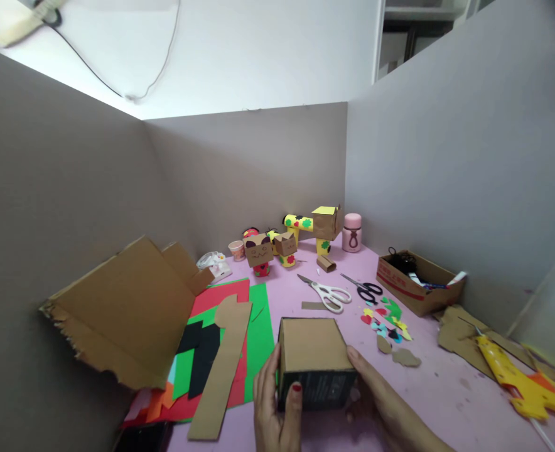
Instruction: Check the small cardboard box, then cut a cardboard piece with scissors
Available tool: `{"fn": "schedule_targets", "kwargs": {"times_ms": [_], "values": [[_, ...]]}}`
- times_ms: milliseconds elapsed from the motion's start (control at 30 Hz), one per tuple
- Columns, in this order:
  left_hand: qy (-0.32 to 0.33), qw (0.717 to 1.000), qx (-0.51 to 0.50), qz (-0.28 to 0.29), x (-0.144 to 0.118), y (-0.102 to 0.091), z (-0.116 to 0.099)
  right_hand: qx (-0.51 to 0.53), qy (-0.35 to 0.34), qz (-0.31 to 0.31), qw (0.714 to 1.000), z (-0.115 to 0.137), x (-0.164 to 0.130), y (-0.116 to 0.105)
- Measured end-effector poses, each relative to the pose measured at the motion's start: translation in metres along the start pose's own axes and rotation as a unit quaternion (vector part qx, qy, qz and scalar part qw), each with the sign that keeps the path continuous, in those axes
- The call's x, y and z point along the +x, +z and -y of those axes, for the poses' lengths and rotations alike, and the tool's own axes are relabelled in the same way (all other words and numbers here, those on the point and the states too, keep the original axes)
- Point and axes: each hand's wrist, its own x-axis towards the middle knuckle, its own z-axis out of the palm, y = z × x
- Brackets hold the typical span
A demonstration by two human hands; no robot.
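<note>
A small cardboard box (pixel 313 344) with a plain brown top and a dark printed front is held between my hands at the near middle of the table. My left hand (pixel 277 402) wraps its left side, the thumb pressed on the dark front. On the other side my right hand (pixel 376 392) grips the right edge, index finger near the top corner; some of its fingers are partly hidden. Just left of the box lies a long cardboard strip (pixel 221 376) on green paper (pixel 260 339) and red sheets. Beyond the box are white-handled scissors (pixel 329 295).
Black scissors (pixel 366 290) and colourful paper cutouts (pixel 385 320) lie to the right, near an open carton (pixel 419 289). A yellow glue gun (pixel 513 376) rests far right. Cardboard animal figures (pixel 259 251) and a pink bottle (pixel 351 233) stand behind. Large cardboard (pixel 122 314) leans left.
</note>
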Motion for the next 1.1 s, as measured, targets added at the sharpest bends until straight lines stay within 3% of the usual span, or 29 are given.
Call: {"fn": "schedule_targets", "kwargs": {"times_ms": [100,233,400,533,633,800,967,1100], "values": [[0.038,0.999,0.024,0.009,-0.004,0.005,0.007,0.039,-0.004,-0.011,0.999,0.001,0.001,-0.003],[0.092,0.995,0.003,0.025,-0.005,0.004,0.003,0.132,-0.017,0.029,0.991,0.0,0.004,-0.005],[0.06,0.994,-0.072,0.061,-0.006,0.004,-0.001,0.188,-0.066,0.068,0.977,-0.005,0.009,-0.007],[0.026,0.989,-0.114,0.093,-0.009,0.012,0.015,0.143,-0.13,0.04,0.98,-0.013,0.019,-0.016],[0.027,0.985,-0.123,0.116,-0.01,0.016,0.023,0.13,-0.133,0.028,0.982,-0.017,0.023,-0.02],[0.129,0.99,-0.003,0.064,-0.011,0.012,0.015,0.203,-0.081,0.055,0.974,-0.018,0.02,-0.018],[0.102,0.992,-0.013,0.074,-0.013,0.011,0.011,0.236,-0.071,0.065,0.967,-0.022,0.023,-0.021],[0.067,0.996,-0.037,0.048,-0.012,0.013,0.014,0.218,-0.067,0.075,0.971,-0.024,0.024,-0.023]]}}
